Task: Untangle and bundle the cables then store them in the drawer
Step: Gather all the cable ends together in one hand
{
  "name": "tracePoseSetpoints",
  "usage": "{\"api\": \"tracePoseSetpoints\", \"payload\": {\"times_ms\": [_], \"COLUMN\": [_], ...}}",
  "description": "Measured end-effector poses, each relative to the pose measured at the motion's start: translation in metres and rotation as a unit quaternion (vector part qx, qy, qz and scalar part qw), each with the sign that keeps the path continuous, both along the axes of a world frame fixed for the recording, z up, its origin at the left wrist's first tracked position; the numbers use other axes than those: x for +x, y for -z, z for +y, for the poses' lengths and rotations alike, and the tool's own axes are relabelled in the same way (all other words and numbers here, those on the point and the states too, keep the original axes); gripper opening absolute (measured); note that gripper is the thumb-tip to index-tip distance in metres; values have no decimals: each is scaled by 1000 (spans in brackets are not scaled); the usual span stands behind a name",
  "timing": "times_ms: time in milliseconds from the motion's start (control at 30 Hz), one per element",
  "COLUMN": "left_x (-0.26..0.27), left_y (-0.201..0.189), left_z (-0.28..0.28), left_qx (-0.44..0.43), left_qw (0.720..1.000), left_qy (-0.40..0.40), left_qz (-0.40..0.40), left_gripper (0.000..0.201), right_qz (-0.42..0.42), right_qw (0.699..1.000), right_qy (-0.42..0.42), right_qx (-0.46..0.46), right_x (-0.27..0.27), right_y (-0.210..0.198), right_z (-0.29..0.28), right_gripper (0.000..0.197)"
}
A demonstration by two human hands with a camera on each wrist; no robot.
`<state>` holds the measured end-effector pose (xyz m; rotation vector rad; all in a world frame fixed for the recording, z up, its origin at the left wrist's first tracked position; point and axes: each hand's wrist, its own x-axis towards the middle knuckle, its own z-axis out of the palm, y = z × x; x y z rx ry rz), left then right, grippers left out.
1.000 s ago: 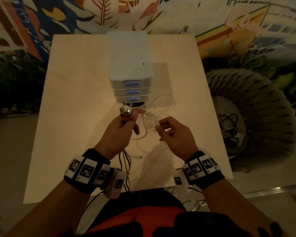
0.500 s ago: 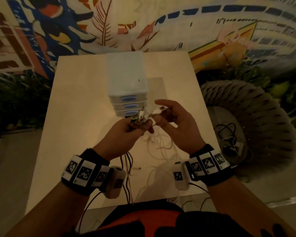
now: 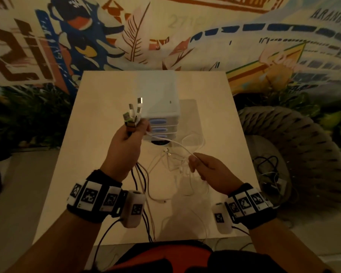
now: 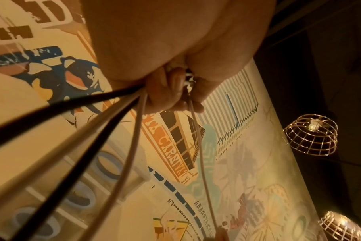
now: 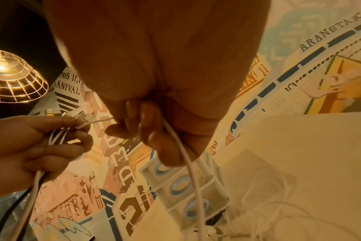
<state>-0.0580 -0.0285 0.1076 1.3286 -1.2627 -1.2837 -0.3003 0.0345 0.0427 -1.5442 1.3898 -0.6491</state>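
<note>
Head view: tangled white cables [image 3: 177,154]

Place: we think it is a café or lounge, not a home.
Wall: we see a big painted mural [image 3: 234,42] with lettering, leaves and a building.
Lights: wire-cage pendant lamps [image 4: 310,135] hang from a dark ceiling.
Furniture: we sit at a pale square table [image 3: 98,119], with a round woven chair [image 3: 295,146] beside it.
Plants: dark greenery [image 3: 30,115] stands under the mural.

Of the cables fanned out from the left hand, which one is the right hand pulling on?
The thin white cable running sideways from the left hand to the right hand; the black and other pale cables hang straight down.
</note>
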Motion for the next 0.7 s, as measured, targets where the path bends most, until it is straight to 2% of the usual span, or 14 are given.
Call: {"api": "tracePoseSetpoints", "payload": {"times_ms": [133,267,433,600,700], "left_x": [2,-4,-20,-15,-4], "left_y": [-5,-9,-13,-21,-23], "left_z": [-5,-4,4,0,-3], "left_qx": [37,31,26,19,13], "left_qw": [995,995,993,988,983], "left_qy": [-13,14,43,11,-26], "left_qz": [87,93,105,152,180], "left_gripper": [33,35,35,43,44], "right_qz": [9,-9,-16,89,92], "right_qw": [1000,999,996,982,979], "right_qy": [-18,-8,-10,-49,-43], "right_qx": [8,41,92,160,176], "right_x": [-13,-23,-15,-11,-16], "right_y": [7,19,33,61,74], "right_z": [16,37,60,73,87], "right_gripper": [43,39,42,50,50]}}
